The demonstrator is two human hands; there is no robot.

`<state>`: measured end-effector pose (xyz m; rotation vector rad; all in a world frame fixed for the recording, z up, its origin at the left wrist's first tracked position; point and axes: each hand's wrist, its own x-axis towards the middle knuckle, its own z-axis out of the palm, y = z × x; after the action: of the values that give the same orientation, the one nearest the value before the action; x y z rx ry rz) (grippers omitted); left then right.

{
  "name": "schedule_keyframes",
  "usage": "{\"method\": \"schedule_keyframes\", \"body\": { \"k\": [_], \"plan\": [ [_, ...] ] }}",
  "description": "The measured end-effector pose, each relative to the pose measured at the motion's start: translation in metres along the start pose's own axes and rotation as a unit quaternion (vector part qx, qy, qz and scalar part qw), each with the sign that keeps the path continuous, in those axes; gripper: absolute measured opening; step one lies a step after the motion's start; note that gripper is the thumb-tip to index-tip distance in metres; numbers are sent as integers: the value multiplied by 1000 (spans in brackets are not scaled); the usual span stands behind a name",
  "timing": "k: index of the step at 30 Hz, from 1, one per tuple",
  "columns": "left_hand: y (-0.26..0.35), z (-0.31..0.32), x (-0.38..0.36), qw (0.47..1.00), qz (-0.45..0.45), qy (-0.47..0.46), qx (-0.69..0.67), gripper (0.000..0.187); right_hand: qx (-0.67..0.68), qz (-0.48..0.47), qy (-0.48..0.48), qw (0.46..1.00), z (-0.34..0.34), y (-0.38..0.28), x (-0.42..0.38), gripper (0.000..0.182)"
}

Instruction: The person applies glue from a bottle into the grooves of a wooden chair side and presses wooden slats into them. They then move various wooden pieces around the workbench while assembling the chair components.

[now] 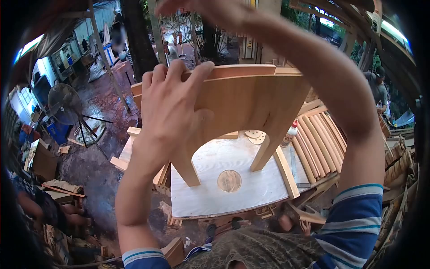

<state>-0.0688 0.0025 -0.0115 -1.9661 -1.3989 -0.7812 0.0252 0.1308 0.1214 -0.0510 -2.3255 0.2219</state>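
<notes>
The left grip [169, 99] clasps the wooden panel [251, 101] near a red-capped bottle [290, 134]; the blurred right grip [221, 14] I cannot tell.

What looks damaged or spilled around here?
Nothing is plainly wrong. The floor looks patchy and shiny, perhaps wet. A small dark mark on the arched wooden panel, above the leg by the bottle, could be a knot or flaw.

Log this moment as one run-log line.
left hand: holds arched wooden panel by top edge | right hand: raised, blurred | panel: legs on pale board | red-tipped bottle: beside panel
</notes>
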Motion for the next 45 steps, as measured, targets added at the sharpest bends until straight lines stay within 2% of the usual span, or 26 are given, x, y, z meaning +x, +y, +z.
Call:
{"method": "schedule_keyframes", "body": {
  "k": [1, 5, 8, 12, 13, 15, 17, 18, 19, 20, 21, 22, 23, 24, 25, 26, 27, 28, 29, 31, 36, 38, 40, 42, 44, 45],
  "plan": [
    [-1, 1, 0, 1000, -8, -13, -4, 76, 0, 4, 0, 1000, 4, 6, -7, 69],
    [-7, 10, 1, 999, 8, 2, 45, 74, 74, 200, -80, 974, 24, -6, -59, 89],
    [0, 4, 2, 999, 5, 13, 34, 77, 162, 262, -10, 951, 35, -12, -59, 96],
    [-2, 2, -2, 999, 2, -25, 35, 87, 105, 221, -93, 965, -1, -11, -47, 96],
    [-8, 3, -2, 1000, 5, -8, 0, 89, 86, 163, 8, 983, -3, -11, -46, 82],
    [-17, -2, -3, 999, 6, 9, -32, 91, 77, 177, 39, 980, -34, 23, -40, 56],
    [-23, -16, -4, 998, -33, -53, 6, 96, 94, 93, 89, 987, -73, -11, -82, 65],
    [-27, -17, -7, 997, -32, -65, 40, 93, 62, 63, 160, 983, -90, -8, -110, 67],
    [-27, -16, -10, 996, -36, -71, 41, 93, -178, -23, 204, 962, -109, 17, -153, 40],
    [-27, -15, -13, 998, -30, -47, 41, 90, -91, 52, 327, 939, -100, 0, -186, 43],
    [-26, -14, -14, 999, -22, -22, 40, 87, -144, 108, 408, 895, -99, 2, -230, 37],
    [-24, -15, -14, 999, -22, -29, 39, 87, -116, 138, 507, 843, -86, 14, -274, 35],
    [-22, -16, -12, 998, -19, -27, 55, 84, -125, 284, 535, 786, -77, 34, -338, 33],
    [-20, -16, -9, 997, -11, -28, 70, 82, -176, 326, 517, 772, -61, 63, -408, 29],
    [-18, -14, -6, 997, -2, -44, 64, 82, -201, 436, 462, 746, -26, 84, -470, 26],
    [-18, -10, -2, 997, -5, -44, 60, 81, -317, 547, 301, 714, 12, 86, -515, 33],
    [-18, -5, 1, 998, -7, -42, 56, 81, -217, 622, 146, 738, 37, 94, -558, 50],
    [-20, 5, 3, 998, 46, 4, 35, 83, -255, 609, 20, 751, 66, 90, -593, 69],
    [-15, 5, 6, 998, 49, 10, 46, 83, -294, 680, -107, 663, 96, 86, -605, 86],
    [-5, 0, 6, 995, 6, -54, 88, 92, -231, 719, -151, 638, 115, 65, -592, 90],
    [-7, 1, 8, 994, 2, -49, 102, 97, -251, 684, -122, 675, 138, 77, -624, 87],
    [-3, -4, 11, 992, -43, -96, 75, 96, -245, 671, -106, 692, 133, 81, -630, 85],
    [-7, -5, 9, 993, -31, -84, 76, 96, -170, 697, -19, 697, 112, 68, -614, 82],
    [-9, -3, 6, 995, -17, -73, 68, 95, -74, 666, 113, 733, 70, 22, -574, 67],
    [-8, -5, 4, 994, 7, -55, 94, 93, 58, 612, 223, 756, 23, -20, -537, 69],
    [-9, -2, 3, 995, 7, -54, 83, 93, 31, 619, 224, 752, -8, -55, -494, 65]
  ]
}}
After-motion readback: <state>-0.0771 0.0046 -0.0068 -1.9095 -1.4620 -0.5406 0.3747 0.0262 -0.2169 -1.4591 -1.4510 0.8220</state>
